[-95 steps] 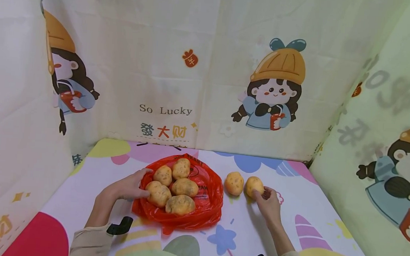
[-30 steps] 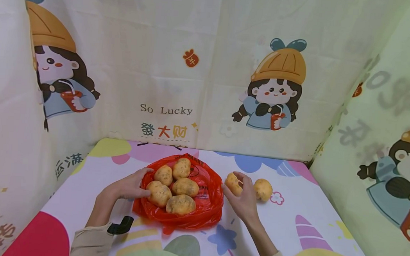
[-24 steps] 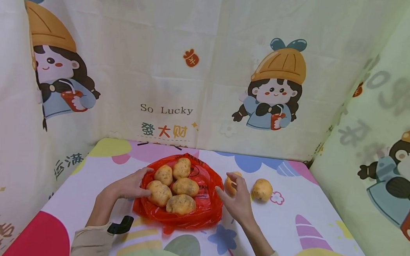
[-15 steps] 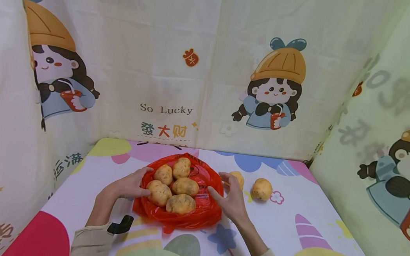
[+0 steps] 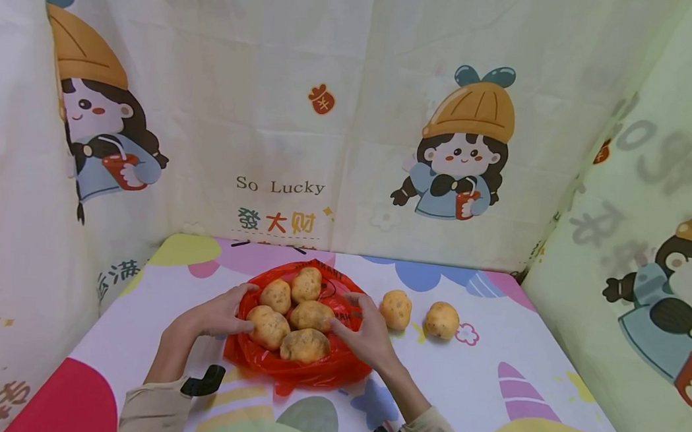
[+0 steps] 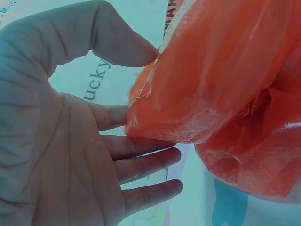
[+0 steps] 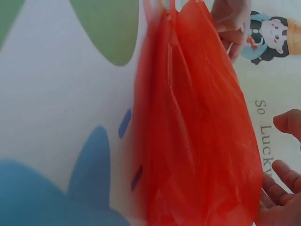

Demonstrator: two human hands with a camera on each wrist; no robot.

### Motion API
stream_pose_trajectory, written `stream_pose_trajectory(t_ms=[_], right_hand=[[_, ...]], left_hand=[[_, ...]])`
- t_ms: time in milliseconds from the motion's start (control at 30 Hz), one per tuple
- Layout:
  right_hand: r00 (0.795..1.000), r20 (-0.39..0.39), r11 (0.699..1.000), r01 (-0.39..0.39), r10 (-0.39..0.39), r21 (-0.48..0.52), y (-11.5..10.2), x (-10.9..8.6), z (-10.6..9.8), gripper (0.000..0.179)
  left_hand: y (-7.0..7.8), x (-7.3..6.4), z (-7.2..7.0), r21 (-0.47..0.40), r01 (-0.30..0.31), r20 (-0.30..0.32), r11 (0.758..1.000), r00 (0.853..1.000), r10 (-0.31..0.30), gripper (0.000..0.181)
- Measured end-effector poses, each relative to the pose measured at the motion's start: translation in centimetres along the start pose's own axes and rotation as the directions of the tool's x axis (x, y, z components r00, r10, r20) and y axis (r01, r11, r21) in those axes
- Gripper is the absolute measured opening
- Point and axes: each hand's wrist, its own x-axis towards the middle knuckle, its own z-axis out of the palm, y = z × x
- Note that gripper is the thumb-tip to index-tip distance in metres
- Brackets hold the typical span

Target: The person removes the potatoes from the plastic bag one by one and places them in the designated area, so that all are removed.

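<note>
A red plastic bag (image 5: 289, 371) lies rolled open on the table, several potatoes (image 5: 305, 345) inside it. My left hand (image 5: 215, 312) pinches the bag's left rim, thumb inside by a potato (image 5: 268, 327); the left wrist view has the thumb tip on the edge of the red plastic (image 6: 188, 94) and the index finger partly behind it. Over the bag's right side is my right hand (image 5: 368, 336), fingers spread and thumb tip right by the middle potato (image 5: 311, 315). In the right wrist view the right hand's fingers (image 7: 287, 176) are parted beside the bag.
Two more potatoes stand on the table right of the bag, one nearer (image 5: 396, 309) and one farther off (image 5: 442, 320). A patterned cloth (image 5: 430, 393) covers the table. Printed curtains (image 5: 362, 144) hang close behind it and along both sides.
My right hand has let go of the far-right potato, which sits slightly farther right, and has moved left past the other loose potato to over the bag. The left hand stays at the rim.
</note>
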Motion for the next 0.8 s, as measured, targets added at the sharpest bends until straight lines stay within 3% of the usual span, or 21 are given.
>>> stream_pose_trajectory(t_ms=[167, 500, 800], right_hand=[[0.998, 0.059, 1.0, -0.001, 0.001, 0.0, 0.2, 0.7, 0.6, 0.055], [0.972, 0.213, 0.99, -0.114, 0.095, 0.078, 0.8, 2.1, 0.7, 0.05], [0.96, 0.253, 0.986, -0.145, 0.121, 0.078, 1.4, 2.9, 1.6, 0.05]], left_hand=[[0.1, 0.0, -0.1, 0.002, 0.001, -0.002, 1.0, 1.0, -0.001, 0.082], [0.1, 0.0, -0.1, 0.005, 0.001, -0.005, 1.0, 1.0, -0.001, 0.082], [-0.1, 0.0, -0.1, -0.002, 0.001, -0.004, 1.0, 1.0, -0.001, 0.083]])
